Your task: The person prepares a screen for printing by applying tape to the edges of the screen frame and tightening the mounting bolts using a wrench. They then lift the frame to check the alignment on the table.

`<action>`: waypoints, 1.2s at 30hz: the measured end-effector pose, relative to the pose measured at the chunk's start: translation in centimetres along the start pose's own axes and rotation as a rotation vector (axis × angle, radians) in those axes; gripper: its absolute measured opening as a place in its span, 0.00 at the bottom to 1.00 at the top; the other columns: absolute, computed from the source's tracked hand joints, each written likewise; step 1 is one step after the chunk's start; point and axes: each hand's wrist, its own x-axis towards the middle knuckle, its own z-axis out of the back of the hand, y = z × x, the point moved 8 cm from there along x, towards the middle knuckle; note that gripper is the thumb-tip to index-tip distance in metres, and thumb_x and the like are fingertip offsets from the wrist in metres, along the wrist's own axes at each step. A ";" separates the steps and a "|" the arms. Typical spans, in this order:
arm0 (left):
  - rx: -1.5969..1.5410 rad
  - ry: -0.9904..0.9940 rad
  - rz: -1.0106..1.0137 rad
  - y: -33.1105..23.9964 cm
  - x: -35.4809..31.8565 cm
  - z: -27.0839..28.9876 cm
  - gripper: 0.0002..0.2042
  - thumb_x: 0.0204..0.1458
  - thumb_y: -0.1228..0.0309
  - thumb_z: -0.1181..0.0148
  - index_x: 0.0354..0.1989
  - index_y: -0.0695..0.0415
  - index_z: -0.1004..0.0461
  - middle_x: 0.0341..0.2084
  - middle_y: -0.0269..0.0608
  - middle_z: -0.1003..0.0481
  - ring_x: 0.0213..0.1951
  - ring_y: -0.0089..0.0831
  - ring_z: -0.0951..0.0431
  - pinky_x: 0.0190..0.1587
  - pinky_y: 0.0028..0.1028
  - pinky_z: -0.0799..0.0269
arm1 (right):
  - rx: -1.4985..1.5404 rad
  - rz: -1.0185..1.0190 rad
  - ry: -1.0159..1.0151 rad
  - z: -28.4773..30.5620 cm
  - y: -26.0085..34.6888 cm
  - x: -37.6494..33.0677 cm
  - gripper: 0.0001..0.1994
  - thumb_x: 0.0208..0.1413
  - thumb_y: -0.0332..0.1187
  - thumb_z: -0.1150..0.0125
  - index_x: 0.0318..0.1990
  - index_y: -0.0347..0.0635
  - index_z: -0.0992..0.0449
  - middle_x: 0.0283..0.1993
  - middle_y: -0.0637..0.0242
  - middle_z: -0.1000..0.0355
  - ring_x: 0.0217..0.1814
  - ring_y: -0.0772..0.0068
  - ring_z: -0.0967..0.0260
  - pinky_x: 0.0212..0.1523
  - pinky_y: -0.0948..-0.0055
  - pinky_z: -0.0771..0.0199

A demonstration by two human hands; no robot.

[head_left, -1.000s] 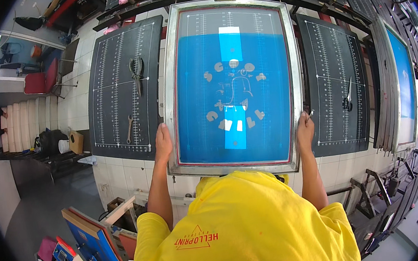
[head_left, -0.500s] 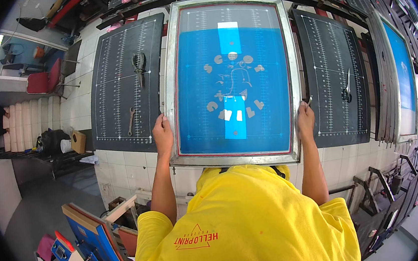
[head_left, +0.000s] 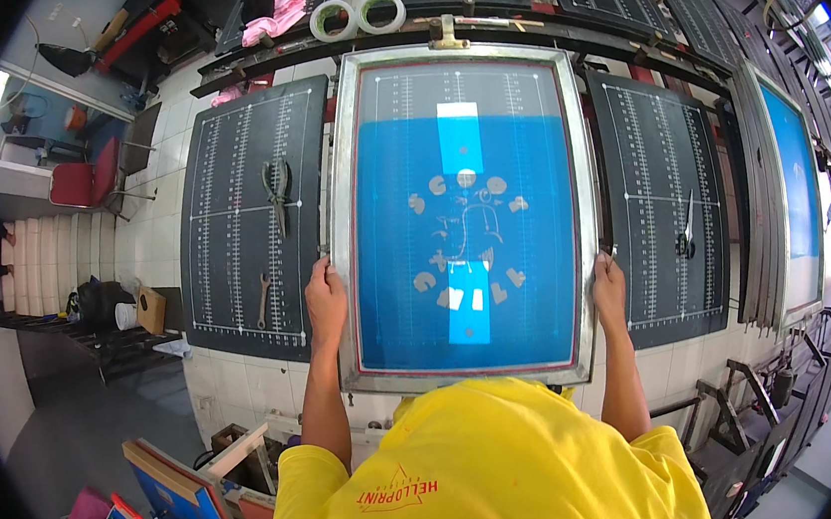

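A large silver-edged printing screen (head_left: 579,144) lies over the middle board, its blue mesh bearing a clear ring-shaped design. Two pale strips, an upper one (head_left: 460,138) and a lower one (head_left: 470,326), show through the mesh. Closed round the screen's left side rail, near its lower corner, is my left hand (head_left: 326,306). Opposite it my right hand (head_left: 610,296) grips the right rail, fingers curled and partly hidden. A metal clamp (head_left: 447,33) sits at the screen's far edge.
Pliers (head_left: 277,195) and a wrench (head_left: 264,302) lie on the left black board (head_left: 211,209). Scissors (head_left: 687,233) rest on the right black board (head_left: 663,286). Tape rolls (head_left: 332,20) and pink cloth (head_left: 283,10) are beyond the far rail. Another blue screen (head_left: 794,163) stands at right.
The view has shifted, so the screen and boards sit lower in the picture and more of the far bench shows. Both hands stay on the screen's side rails.
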 end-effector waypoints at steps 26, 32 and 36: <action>0.124 -0.028 -0.846 -22.0 28.3 -14.3 0.19 0.55 0.70 0.42 0.54 0.64 0.30 0.54 0.52 0.28 0.61 0.50 0.33 0.61 0.43 0.36 | 0.660 -0.085 0.453 -11.1 23.6 15.2 0.16 0.70 0.37 0.61 0.52 0.39 0.29 0.22 0.74 0.40 0.17 0.86 0.51 0.15 0.81 0.56; 0.103 -0.030 -0.868 -23.6 32.9 -17.8 0.18 0.54 0.69 0.41 0.52 0.62 0.28 0.50 0.50 0.27 0.54 0.48 0.29 0.55 0.44 0.33 | 0.886 -0.125 0.519 -16.9 29.3 20.7 0.19 0.69 0.38 0.63 0.54 0.32 0.32 0.20 0.75 0.44 0.15 0.84 0.55 0.15 0.79 0.57; 0.038 0.008 -0.784 -22.8 35.5 -19.4 0.13 0.52 0.67 0.39 0.45 0.56 0.23 0.44 0.42 0.24 0.48 0.44 0.27 0.49 0.44 0.34 | 1.000 -0.246 0.520 -20.1 31.0 24.3 0.19 0.68 0.37 0.63 0.52 0.31 0.32 0.19 0.77 0.48 0.15 0.83 0.57 0.15 0.78 0.58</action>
